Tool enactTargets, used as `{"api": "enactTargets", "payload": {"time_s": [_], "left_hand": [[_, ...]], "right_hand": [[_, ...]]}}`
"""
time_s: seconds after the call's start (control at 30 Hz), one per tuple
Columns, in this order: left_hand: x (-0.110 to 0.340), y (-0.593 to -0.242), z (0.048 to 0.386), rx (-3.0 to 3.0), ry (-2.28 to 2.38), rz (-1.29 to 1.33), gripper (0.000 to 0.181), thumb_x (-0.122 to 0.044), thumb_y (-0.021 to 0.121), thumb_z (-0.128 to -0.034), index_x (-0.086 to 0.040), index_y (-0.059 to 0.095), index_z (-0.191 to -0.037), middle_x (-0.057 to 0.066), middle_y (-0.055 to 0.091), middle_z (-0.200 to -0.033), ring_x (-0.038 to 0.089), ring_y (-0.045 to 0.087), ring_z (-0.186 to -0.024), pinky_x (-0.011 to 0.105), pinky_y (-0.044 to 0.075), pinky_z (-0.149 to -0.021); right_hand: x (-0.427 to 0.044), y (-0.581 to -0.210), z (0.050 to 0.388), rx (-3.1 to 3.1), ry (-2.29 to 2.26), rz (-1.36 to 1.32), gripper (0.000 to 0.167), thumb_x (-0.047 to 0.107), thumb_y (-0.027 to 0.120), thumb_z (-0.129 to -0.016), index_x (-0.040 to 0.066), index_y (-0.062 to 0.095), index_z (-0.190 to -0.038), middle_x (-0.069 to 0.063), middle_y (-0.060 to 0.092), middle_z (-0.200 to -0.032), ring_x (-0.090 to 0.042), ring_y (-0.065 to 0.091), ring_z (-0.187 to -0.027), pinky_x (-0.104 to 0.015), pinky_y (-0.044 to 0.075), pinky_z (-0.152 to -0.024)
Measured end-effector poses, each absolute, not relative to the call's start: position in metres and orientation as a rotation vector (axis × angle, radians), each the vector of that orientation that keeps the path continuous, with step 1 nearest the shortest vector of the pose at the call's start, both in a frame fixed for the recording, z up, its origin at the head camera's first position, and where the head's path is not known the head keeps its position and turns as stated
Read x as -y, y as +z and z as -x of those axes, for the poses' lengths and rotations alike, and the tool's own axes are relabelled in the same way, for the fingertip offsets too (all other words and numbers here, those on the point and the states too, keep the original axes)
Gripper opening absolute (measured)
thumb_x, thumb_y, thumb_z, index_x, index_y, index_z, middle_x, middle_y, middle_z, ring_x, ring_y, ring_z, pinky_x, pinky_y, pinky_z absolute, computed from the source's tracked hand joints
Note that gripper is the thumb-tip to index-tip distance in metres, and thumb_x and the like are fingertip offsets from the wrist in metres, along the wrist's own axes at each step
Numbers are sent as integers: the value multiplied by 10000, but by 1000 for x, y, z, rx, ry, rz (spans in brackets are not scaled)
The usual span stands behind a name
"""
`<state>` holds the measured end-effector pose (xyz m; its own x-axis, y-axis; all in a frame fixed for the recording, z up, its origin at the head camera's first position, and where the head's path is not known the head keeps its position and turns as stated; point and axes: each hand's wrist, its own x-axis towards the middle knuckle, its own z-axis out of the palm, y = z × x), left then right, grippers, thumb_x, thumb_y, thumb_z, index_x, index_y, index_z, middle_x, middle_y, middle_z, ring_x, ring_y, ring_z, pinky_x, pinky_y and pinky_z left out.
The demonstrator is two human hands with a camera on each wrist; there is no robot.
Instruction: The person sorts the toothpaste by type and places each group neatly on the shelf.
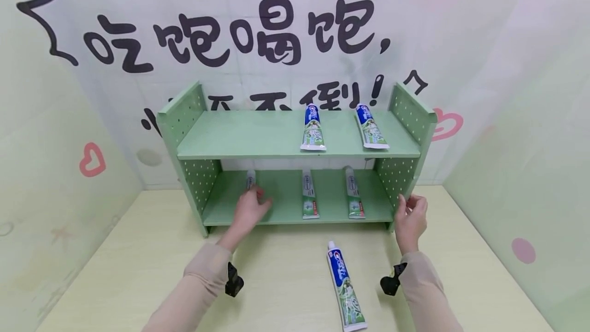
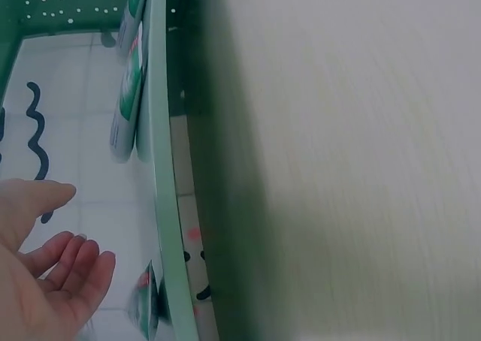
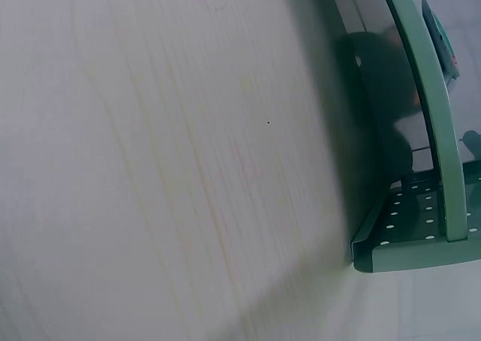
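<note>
My left hand (image 1: 251, 209) reaches over the front of the lower shelf (image 1: 281, 199), its thumb and fingers apart with nothing between them. Just beyond it lies a grey-and-green toothpaste tube (image 1: 251, 175), partly hidden by the hand in the head view; its flat end (image 2: 144, 303) shows beside the fingers in the left wrist view. My right hand (image 1: 410, 222) is at the front edge of the rack's right side panel (image 1: 417, 152), fingers bent. Whether it grips the panel cannot be made out, and the right wrist view does not show that hand.
Two more grey-and-green tubes (image 1: 310, 196) (image 1: 354, 193) lie on the lower shelf. The upper shelf (image 1: 249, 135) bears two blue-and-green toothpaste tubes (image 1: 314, 129) (image 1: 371, 127). Another blue-and-green tube (image 1: 344, 286) lies on the table (image 1: 286, 281) between the forearms.
</note>
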<state>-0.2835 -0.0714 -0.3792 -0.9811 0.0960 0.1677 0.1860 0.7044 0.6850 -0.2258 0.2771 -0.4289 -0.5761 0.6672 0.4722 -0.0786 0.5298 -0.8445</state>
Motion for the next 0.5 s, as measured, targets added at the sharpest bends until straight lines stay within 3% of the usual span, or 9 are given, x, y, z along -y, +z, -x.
{"api": "enactTargets", "payload": {"time_s": [0.5], "left_hand": [[39, -400, 242, 2842, -1452, 337, 395, -210, 628, -845, 66, 519, -1107, 165, 603, -990, 242, 592, -885, 319, 542, -753]], "right_hand": [[-276, -426, 224, 1952, 1171, 509, 308, 233, 485, -942, -42, 431, -1069, -194, 492, -1048, -328, 546, -1008, -430, 504, -884]]}}
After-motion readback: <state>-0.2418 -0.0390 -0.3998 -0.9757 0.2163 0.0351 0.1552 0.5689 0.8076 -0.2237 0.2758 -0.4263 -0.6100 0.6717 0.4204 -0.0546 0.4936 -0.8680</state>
